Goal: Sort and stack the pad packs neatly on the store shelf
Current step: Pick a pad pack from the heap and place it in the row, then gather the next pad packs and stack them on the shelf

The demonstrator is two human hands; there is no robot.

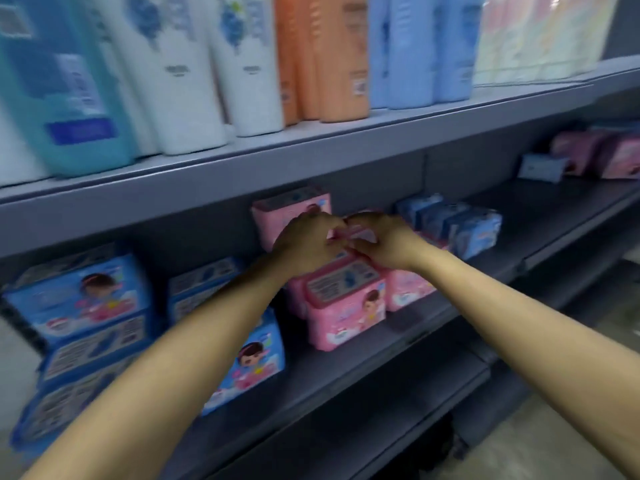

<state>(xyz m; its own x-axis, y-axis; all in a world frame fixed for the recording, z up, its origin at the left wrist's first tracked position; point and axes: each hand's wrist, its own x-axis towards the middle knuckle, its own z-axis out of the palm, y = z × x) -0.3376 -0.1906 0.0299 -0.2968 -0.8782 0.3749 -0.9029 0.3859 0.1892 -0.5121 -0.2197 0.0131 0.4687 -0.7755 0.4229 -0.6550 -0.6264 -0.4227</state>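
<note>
Head view, left to right: blue pad packs (86,299) are stacked at the near left of the shelf (398,344). At centre, the left hand (306,242) and right hand (384,239) are brought close together, both curled on a small pink pad pack (351,233) held above the pink stack (343,299). Small blue packs (457,223) are stood farther right. The held pack is best lowered flat, edges squared with the pink pack beneath and label faced forward, so the pile is not tipped or nudged back.
</note>
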